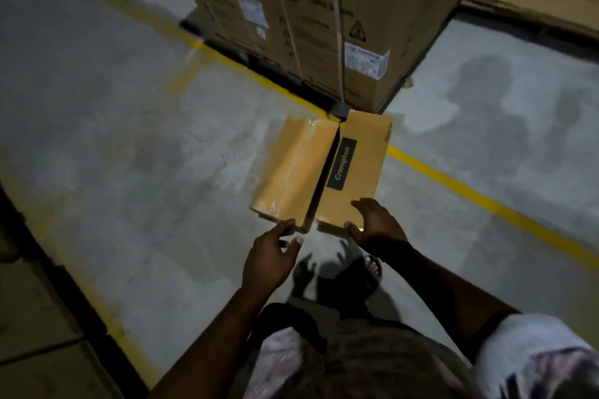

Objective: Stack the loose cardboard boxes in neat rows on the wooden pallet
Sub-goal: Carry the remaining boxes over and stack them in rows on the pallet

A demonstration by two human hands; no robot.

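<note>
Left hand point(270, 256): open, fingers spread, tips just at the near end of the taped box point(291, 172). No hold on it.

Right hand point(377, 225): spread over the near right corner of the Crompton box point(359, 201), fingers arched above the top face, thumb down by the end face. Blurred, so cannot tell whether it grips or only touches.

Both boxes lie flat on the concrete floor point(129, 155), side by side and lengthwise away from the person. A narrow dark gap runs between them, closing toward the far end. Taped box on the left, glossy with tape. Crompton box on the right, dark label strip on top.

Yellow floor line point(486, 204) runs diagonally beneath the boxes' far ends.

Just beyond them stands a large strapped washing-machine carton point(308, 26), its corner near the boxes.

Sandalled foot point(371, 269) below the right hand.

More cartons point(32, 317) at the lower left edge, dim.
</note>
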